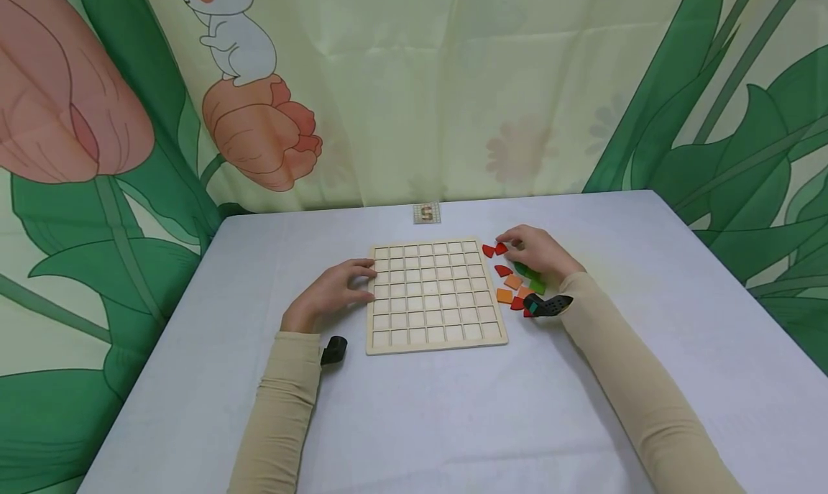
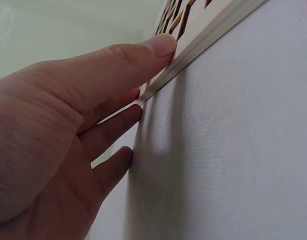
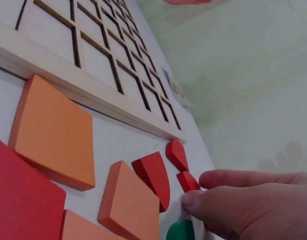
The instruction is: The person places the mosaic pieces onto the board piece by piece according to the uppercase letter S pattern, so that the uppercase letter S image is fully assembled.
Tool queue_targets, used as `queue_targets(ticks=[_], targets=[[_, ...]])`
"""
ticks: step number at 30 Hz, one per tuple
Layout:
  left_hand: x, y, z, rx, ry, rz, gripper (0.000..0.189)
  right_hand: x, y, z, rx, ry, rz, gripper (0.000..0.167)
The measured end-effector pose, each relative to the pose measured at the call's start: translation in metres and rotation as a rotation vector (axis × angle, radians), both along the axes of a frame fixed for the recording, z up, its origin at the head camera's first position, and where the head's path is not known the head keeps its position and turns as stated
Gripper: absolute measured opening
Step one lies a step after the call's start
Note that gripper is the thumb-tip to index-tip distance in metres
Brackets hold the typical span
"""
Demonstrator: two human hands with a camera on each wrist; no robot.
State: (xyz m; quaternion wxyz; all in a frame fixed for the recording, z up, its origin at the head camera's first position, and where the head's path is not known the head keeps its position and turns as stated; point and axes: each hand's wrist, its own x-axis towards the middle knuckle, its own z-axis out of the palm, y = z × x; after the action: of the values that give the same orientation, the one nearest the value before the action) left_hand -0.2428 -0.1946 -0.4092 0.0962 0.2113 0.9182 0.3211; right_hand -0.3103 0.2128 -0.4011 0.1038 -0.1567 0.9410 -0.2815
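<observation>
A wooden grid board (image 1: 436, 351) lies flat on the table. My left hand (image 1: 333, 290) is at its left side, fingers spread; in the left wrist view the thumb (image 2: 161, 46) rests on the board's rim. Beyond the board's right edge, my right hand (image 1: 540, 253) pinches a small red rounded tile (image 3: 187, 181) between thumb and index finger. Another red tile (image 3: 177, 154) lies just beside it. Nearer are a red quarter-round tile (image 3: 153, 177), orange square tiles (image 3: 56, 132) and green tiles (image 1: 537, 287), one partly under the hand.
A small card (image 1: 427, 213) with a figure like a 5 or S lies behind the board at the table's far edge. A white cloth covers the table (image 1: 414, 422). Behind it hangs a printed curtain (image 1: 420, 91). Black wrist devices (image 1: 547, 305) sit at both cuffs.
</observation>
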Motion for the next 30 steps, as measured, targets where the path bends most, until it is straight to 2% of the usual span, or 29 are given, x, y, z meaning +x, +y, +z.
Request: queue_targets(ticks=[7, 15, 21, 30], targets=[[-0.0003, 0.0006, -0.0024, 0.0, 0.006, 0.003, 0.048, -0.0016, 0.0011, -0.0025, -0.018, 0.017, -0.024, 0.032], [0.0005, 0.0014, -0.0015, -0.004, -0.008, 0.013, 0.046, -0.0016, 0.0017, -0.0004, 0.037, -0.007, -0.09, 0.036], [0.0009, 0.0033, -0.0002, -0.022, -0.012, 0.022, 0.045, -0.0022, 0.0049, -0.0017, 0.059, 0.009, -0.029, 0.044], [0.0022, 0.0023, 0.0022, -0.024, -0.007, 0.014, 0.044, -0.0041, 0.0042, -0.0067, 0.033, 0.049, 0.005, 0.036]])
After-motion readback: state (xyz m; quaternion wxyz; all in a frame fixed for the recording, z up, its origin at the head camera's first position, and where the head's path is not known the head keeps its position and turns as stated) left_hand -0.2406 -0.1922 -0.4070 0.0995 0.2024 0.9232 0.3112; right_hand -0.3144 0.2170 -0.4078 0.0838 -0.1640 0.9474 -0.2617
